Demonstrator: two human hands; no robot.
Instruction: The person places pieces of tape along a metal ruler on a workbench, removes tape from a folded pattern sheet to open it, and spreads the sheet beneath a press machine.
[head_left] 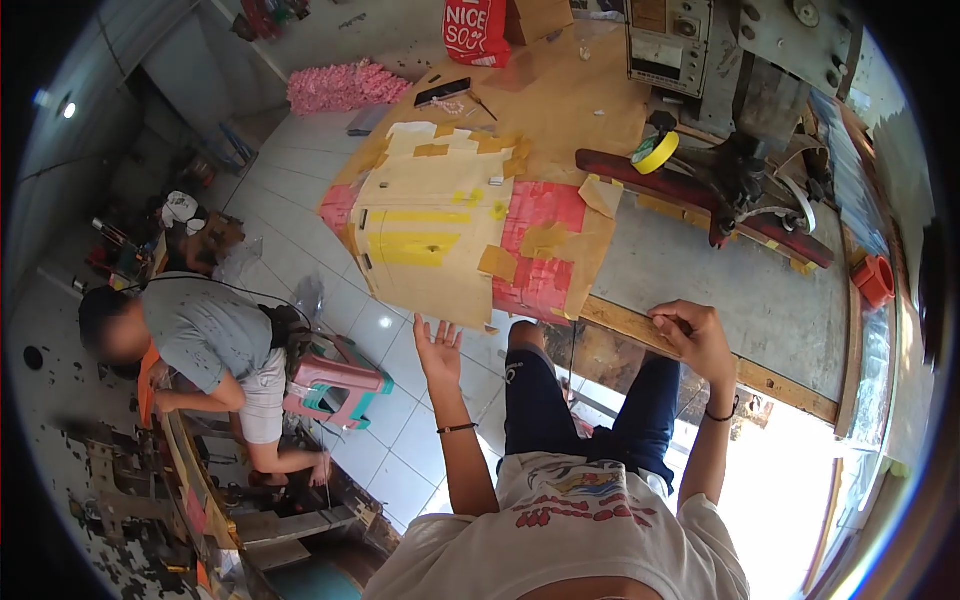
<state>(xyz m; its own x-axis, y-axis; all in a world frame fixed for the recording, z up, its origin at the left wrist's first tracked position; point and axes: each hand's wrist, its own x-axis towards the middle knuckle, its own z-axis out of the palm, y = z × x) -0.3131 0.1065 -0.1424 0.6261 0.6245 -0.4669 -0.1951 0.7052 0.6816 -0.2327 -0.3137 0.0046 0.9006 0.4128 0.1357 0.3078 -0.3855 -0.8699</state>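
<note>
A large cardboard sheet (pixel 410 275), patched with yellow and red tape, lies over the workbench's left part and overhangs its front edge. Just below its lower edge is my left hand (pixel 438 350), palm up with fingers spread and nothing in it. My right hand (pixel 692 338) is over the wooden front edge (pixel 765 378) of the bench, fingers curled together; whether they hold anything is too small to tell. A red clamp bar (pixel 650 180) of the machine lies to the right of the cardboard, with a yellow tape roll (pixel 656 153) on it.
A phone (pixel 443 92), a pink bundle (pixel 345 87) and a red bag (pixel 475 32) are at the back. A red cup (pixel 873 281) is at far right. A person (pixel 205 335) bends over at left beside a pink and green stool (pixel 338 383).
</note>
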